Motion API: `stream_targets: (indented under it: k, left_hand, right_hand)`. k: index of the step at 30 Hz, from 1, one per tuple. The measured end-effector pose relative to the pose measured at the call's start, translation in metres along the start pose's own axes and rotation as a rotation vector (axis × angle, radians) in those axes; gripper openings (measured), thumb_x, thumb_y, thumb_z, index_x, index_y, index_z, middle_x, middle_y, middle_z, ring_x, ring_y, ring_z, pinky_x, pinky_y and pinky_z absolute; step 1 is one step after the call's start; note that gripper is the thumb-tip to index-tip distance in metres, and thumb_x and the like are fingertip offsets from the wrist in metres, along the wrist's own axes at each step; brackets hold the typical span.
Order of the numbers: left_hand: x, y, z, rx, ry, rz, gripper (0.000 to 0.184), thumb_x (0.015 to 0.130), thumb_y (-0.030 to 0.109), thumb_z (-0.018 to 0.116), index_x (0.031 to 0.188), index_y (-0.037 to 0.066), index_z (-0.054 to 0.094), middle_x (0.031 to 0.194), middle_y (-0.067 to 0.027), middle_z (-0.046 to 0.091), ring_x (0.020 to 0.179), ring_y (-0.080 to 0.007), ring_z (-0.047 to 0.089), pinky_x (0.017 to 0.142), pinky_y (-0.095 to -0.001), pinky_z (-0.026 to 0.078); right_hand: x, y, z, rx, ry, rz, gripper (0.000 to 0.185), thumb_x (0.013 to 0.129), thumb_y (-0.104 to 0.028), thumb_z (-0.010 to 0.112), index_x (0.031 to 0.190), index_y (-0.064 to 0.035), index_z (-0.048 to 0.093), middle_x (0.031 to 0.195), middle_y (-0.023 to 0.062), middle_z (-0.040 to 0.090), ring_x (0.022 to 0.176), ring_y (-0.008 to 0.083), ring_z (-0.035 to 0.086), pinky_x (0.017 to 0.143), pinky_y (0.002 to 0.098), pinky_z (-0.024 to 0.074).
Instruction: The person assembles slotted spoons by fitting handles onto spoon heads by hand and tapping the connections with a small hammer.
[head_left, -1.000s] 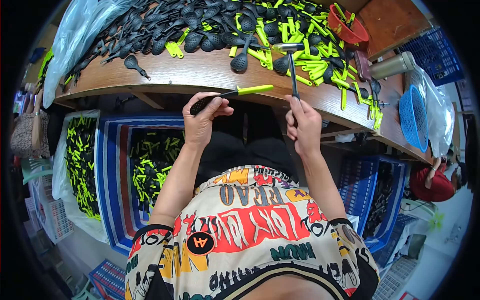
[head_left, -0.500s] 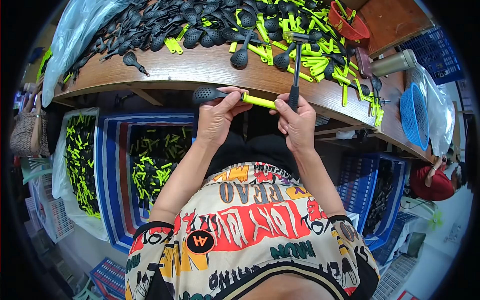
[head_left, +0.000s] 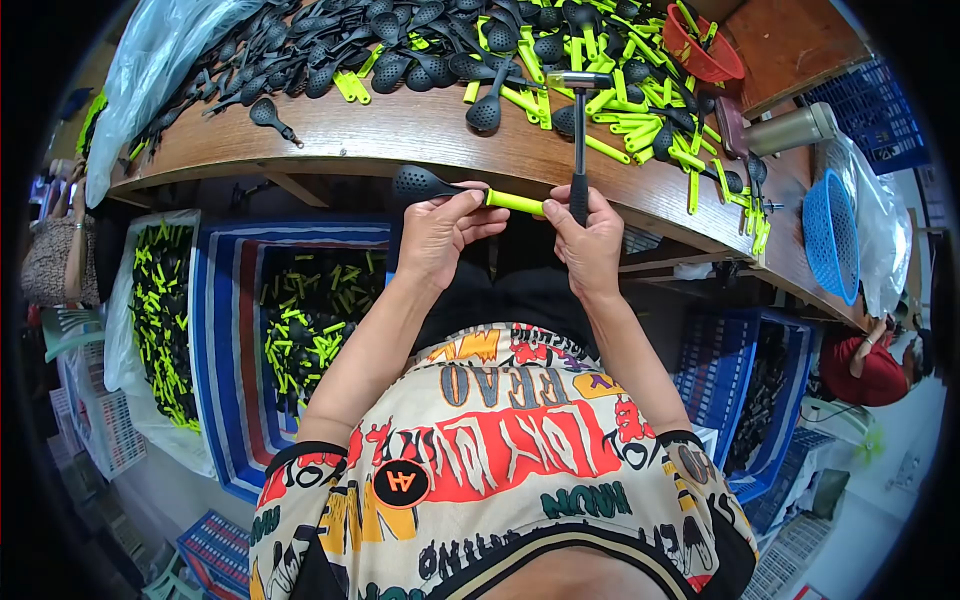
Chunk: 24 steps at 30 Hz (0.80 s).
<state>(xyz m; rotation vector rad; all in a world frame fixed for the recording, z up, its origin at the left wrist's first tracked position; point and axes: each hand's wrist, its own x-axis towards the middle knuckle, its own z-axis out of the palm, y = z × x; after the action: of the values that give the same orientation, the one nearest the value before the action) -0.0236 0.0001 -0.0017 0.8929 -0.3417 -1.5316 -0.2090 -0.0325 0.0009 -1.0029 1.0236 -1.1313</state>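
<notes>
Between my hands lies a black slotted spoon with a lime-green handle, roughly level in front of the table edge. My left hand pinches the black neck near the joint with the green part. My right hand is closed around the dark grip of a hammer, and its thumb and finger touch the green handle's end. The hammer stands upright in view, its metal head over the pile. Loose black spoon heads and lime-green handles are heaped on the table.
A red basket, metal flask and blue basket are at the right. Below left, a striped blue bin holds green and black pieces. Another blue bin stands below right. People are at both sides.
Since a second ago, the spoon has turned so its head points left, and its green end has met my right hand. The hammer has swung slightly and stays in my right hand.
</notes>
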Motion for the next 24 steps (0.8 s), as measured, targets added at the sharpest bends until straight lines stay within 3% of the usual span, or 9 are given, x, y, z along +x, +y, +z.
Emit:
stream_targets:
  k: [2, 5, 6, 8, 10, 13, 19, 22, 24]
  left_hand:
    - [0.004, -0.006, -0.001, -0.027, 0.055, 0.045, 0.016, 0.089, 0.008, 0.065, 0.099, -0.005, 0.064, 0.092, -0.0163, 0.068, 0.081, -0.0268, 0.071, 0.076, -0.0352, 0.060]
    - [0.017, -0.013, -0.007, -0.095, 0.161, 0.125, 0.015, 0.088, 0.006, 0.066, 0.097, -0.005, 0.063, 0.091, -0.0143, 0.068, 0.082, -0.0261, 0.071, 0.078, -0.0347, 0.060]
    - [0.022, -0.014, -0.009, -0.140, 0.196, 0.131, 0.014, 0.088, 0.005, 0.065, 0.098, -0.004, 0.063, 0.092, -0.0145, 0.068, 0.085, -0.0265, 0.070, 0.080, -0.0356, 0.059]
    - [0.032, -0.017, -0.011, -0.219, 0.254, 0.134, 0.010, 0.089, 0.003, 0.063, 0.098, -0.003, 0.063, 0.093, -0.0144, 0.068, 0.088, -0.0270, 0.070, 0.081, -0.0367, 0.059]
    - [0.039, -0.019, -0.010, -0.232, 0.272, 0.135, 0.010, 0.089, 0.002, 0.063, 0.098, -0.004, 0.063, 0.093, -0.0142, 0.068, 0.088, -0.0270, 0.069, 0.081, -0.0366, 0.059]
    - [0.041, -0.024, -0.005, -0.234, 0.287, 0.150, 0.010, 0.089, 0.003, 0.063, 0.096, -0.004, 0.062, 0.091, -0.0137, 0.067, 0.088, -0.0273, 0.069, 0.081, -0.0372, 0.059]
    - [0.040, -0.020, -0.025, -0.461, 0.209, 0.110, 0.020, 0.089, 0.015, 0.066, 0.087, -0.004, 0.059, 0.085, -0.0142, 0.065, 0.081, -0.0298, 0.070, 0.078, -0.0404, 0.060]
    - [0.044, -0.022, -0.033, -0.402, 0.273, 0.147, 0.016, 0.090, 0.012, 0.065, 0.088, -0.004, 0.061, 0.085, -0.0136, 0.066, 0.082, -0.0285, 0.070, 0.079, -0.0391, 0.060]
    - [0.041, -0.022, -0.030, -0.376, 0.298, 0.170, 0.014, 0.090, 0.009, 0.066, 0.090, -0.005, 0.063, 0.084, -0.0134, 0.067, 0.084, -0.0266, 0.070, 0.080, -0.0377, 0.060]
  right_hand:
    - [0.003, 0.006, -0.004, -0.144, 0.040, -0.053, 0.012, 0.088, -0.008, 0.069, 0.095, -0.0013, 0.063, 0.074, -0.0023, 0.059, 0.054, 0.0015, 0.046, 0.047, 0.0181, 0.0359]
    - [0.001, 0.007, -0.005, -0.281, 0.060, -0.215, 0.013, 0.092, -0.012, 0.064, 0.101, -0.0031, 0.063, 0.069, -0.0040, 0.056, 0.046, -0.0010, 0.038, 0.040, 0.0169, 0.0263]
    - [-0.008, -0.003, -0.004, -0.318, 0.030, -0.195, 0.016, 0.094, -0.015, 0.061, 0.104, -0.0025, 0.063, 0.070, -0.0039, 0.056, 0.051, -0.0007, 0.040, 0.045, 0.0171, 0.0290]
    - [-0.022, -0.013, -0.006, -0.550, -0.001, -0.200, 0.019, 0.093, -0.017, 0.062, 0.101, 0.0005, 0.064, 0.072, 0.0042, 0.061, 0.062, 0.0075, 0.052, 0.059, 0.0250, 0.0446]
    - [-0.030, -0.007, -0.006, -0.711, -0.038, -0.415, 0.021, 0.090, -0.014, 0.064, 0.107, -0.0007, 0.064, 0.078, 0.0130, 0.065, 0.067, 0.0204, 0.064, 0.063, 0.0304, 0.0493]
    - [-0.031, 0.005, -0.003, -0.865, -0.023, -0.598, 0.029, 0.087, -0.014, 0.066, 0.115, -0.0060, 0.064, 0.085, 0.0144, 0.068, 0.072, 0.0320, 0.067, 0.063, 0.0354, 0.0521]
    - [-0.032, 0.001, -0.002, -1.135, -0.025, -0.632, 0.034, 0.086, -0.015, 0.067, 0.119, -0.0088, 0.063, 0.076, 0.0105, 0.065, 0.061, 0.0308, 0.063, 0.052, 0.0386, 0.0485]
    - [-0.035, -0.005, 0.000, -1.148, -0.049, -0.519, 0.032, 0.088, -0.012, 0.065, 0.120, -0.0071, 0.062, 0.086, 0.0163, 0.067, 0.074, 0.0332, 0.066, 0.062, 0.0362, 0.0502]
    - [-0.030, -0.006, -0.001, -1.119, -0.043, -0.582, 0.032, 0.088, -0.014, 0.066, 0.120, -0.0086, 0.063, 0.082, 0.0139, 0.067, 0.069, 0.0316, 0.065, 0.057, 0.0371, 0.0492]
